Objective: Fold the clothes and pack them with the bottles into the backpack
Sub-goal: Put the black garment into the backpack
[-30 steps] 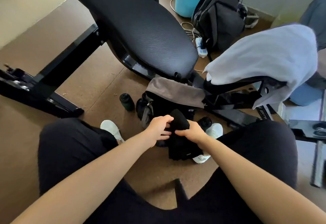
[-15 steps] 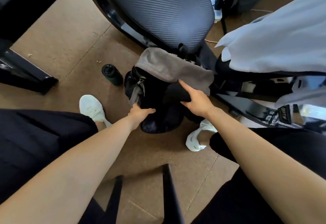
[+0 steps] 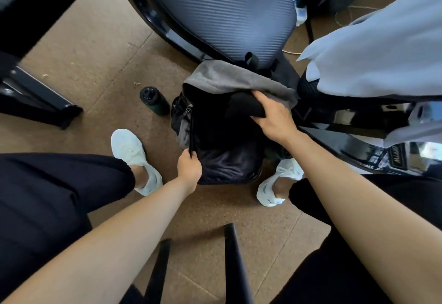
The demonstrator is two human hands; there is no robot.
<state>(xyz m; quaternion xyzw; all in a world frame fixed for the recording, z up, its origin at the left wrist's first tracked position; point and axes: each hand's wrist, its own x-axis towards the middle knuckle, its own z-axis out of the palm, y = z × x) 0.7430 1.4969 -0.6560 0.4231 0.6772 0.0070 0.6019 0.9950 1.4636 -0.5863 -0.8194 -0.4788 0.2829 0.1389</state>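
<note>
Backpack (image 3: 224, 160) gripped by left hand (image 3: 190, 166), black garment (image 3: 242, 106) by right hand (image 3: 273, 116).

Single head view, looking steeply down, close over backpack (image 3: 222, 150) between feet on floor

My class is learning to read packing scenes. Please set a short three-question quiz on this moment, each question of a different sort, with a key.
1. True or false: the bottle is already inside the backpack.
2. What does the right hand grip? A) a garment B) a cup C) the bottle
3. Fill in: the left hand holds the open edge of the ____.

Key: 1 false, it stands on the floor beside it; 2 A; 3 backpack.
</note>
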